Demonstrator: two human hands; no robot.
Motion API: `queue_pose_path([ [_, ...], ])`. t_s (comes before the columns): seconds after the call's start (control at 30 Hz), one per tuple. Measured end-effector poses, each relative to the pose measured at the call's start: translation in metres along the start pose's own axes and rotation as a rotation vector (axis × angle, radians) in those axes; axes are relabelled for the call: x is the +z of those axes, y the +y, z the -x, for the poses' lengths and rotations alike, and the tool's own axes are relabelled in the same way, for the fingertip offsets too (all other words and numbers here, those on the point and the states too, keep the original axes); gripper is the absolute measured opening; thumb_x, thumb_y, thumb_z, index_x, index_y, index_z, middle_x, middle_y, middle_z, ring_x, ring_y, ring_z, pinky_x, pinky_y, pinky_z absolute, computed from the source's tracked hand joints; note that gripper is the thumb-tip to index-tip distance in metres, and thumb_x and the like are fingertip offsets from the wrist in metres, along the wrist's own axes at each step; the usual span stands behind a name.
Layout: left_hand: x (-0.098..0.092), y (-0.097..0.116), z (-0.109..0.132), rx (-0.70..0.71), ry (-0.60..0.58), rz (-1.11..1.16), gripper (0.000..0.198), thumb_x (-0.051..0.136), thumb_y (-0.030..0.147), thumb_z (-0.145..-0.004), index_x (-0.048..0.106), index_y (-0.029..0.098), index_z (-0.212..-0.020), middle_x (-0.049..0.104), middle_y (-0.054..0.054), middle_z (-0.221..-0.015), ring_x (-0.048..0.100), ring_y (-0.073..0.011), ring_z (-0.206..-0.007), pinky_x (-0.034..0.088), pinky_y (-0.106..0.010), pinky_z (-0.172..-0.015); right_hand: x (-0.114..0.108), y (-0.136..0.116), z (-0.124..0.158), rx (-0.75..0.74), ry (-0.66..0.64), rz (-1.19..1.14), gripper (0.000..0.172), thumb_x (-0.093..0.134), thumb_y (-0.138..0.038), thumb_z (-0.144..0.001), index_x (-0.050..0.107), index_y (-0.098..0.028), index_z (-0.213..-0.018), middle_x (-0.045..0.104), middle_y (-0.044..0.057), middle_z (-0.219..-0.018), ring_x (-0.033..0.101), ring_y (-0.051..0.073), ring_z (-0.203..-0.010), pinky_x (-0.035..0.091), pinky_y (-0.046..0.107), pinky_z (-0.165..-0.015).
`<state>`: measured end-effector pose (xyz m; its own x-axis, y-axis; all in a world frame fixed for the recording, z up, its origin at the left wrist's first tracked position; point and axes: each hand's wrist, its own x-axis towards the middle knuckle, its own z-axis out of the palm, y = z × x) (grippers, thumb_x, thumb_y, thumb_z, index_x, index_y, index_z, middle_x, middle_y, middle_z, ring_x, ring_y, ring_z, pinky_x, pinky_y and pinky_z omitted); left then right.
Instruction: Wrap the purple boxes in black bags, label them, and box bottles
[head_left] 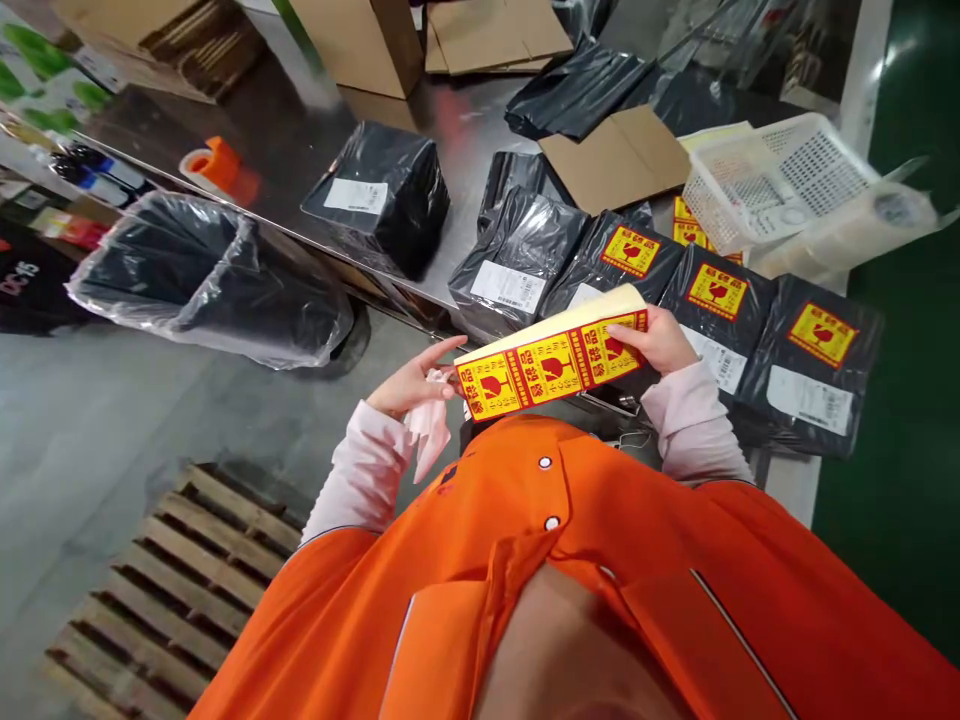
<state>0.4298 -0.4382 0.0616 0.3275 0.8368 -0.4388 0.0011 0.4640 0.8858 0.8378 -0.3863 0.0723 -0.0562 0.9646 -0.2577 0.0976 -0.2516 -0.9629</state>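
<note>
A strip of red-and-yellow fragile stickers [551, 368] stretches between my hands, its pale backing showing along the upper edge. My right hand [664, 342] grips the strip's right end, thumb over the printed face. At the left end, my left hand [412, 385] has its index finger extended and its other fingers curled around a crumpled pale paper [430, 430] that hangs down. Just beyond stands a row of black-wrapped parcels [799, 390] with white labels. Three carry a fragile sticker [823, 335]; the left one [536, 235] shows only a white label.
Another black parcel [405, 190] sits apart on the metal table [285, 170], near an orange tape dispenser [221, 170]. A white basket [780, 175] and a clear roll [892, 210] lie at right. Below left are a lined bin [210, 280] and a wooden pallet [172, 590].
</note>
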Motion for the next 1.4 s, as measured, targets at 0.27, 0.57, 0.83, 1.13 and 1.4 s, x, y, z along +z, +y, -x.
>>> queue_pose_path([
  [0.27, -0.017, 0.029, -0.039, 0.173, 0.094, -0.029, 0.089, 0.102, 0.056, -0.052, 0.078, 0.013, -0.126, 0.081, -0.012, -0.102, 0.076, -0.0271, -0.090, 0.064, -0.040, -0.087, 0.018, -0.001, 0.009, 0.026, 0.184, 0.194, 0.071, 0.097, -0.070, -0.053, 0.078, -0.024, -0.103, 0.081, 0.015, -0.106, 0.077, 0.041, -0.104, 0.065, 0.061, -0.093],
  [0.57, -0.057, 0.074, -0.059, 0.421, -0.019, -0.595, 0.052, 0.080, 0.065, -0.079, 0.066, 0.017, -0.062, 0.063, -0.004, -0.067, 0.057, -0.0162, -0.068, 0.048, -0.028, -0.067, 0.177, -0.059, -0.021, -0.673, 0.026, 0.585, 0.060, 0.091, -0.060, -0.078, 0.078, -0.028, -0.127, 0.076, 0.012, -0.127, 0.070, 0.034, -0.122, 0.056, 0.051, -0.111],
  [0.83, -0.063, 0.073, -0.069, 0.454, 0.126, -0.523, 0.038, 0.078, 0.054, -0.080, 0.077, 0.017, -0.077, 0.074, -0.006, -0.076, 0.062, -0.0192, -0.072, 0.050, -0.029, -0.069, 0.218, -0.053, -0.053, -0.461, -0.045, 0.367, 0.019, 0.082, -0.038, -0.090, 0.088, -0.026, -0.103, 0.085, 0.003, -0.100, 0.080, 0.024, -0.091, 0.062, 0.036, -0.090],
  [1.13, -0.067, 0.074, -0.083, 0.373, 0.037, -0.356, 0.061, 0.084, 0.076, -0.069, 0.074, 0.016, -0.075, 0.073, -0.008, -0.079, 0.064, -0.0208, -0.077, 0.052, -0.031, -0.073, 0.227, -0.031, -0.050, -0.718, 0.140, 0.447, 0.024, 0.070, -0.043, -0.101, 0.086, -0.032, -0.116, 0.084, 0.005, -0.115, 0.079, 0.024, -0.102, 0.065, 0.039, -0.098],
  [1.4, -0.068, 0.089, -0.085, 0.288, -0.035, -0.279, 0.062, 0.096, 0.071, -0.057, 0.079, 0.013, -0.073, 0.075, -0.009, -0.079, 0.065, -0.0205, -0.077, 0.053, -0.031, -0.076, 0.230, -0.031, -0.046, -0.934, 0.232, 0.639, 0.027, 0.061, -0.029, -0.108, 0.084, -0.027, -0.122, 0.082, 0.007, -0.115, 0.078, 0.020, -0.102, 0.064, 0.034, -0.094],
])
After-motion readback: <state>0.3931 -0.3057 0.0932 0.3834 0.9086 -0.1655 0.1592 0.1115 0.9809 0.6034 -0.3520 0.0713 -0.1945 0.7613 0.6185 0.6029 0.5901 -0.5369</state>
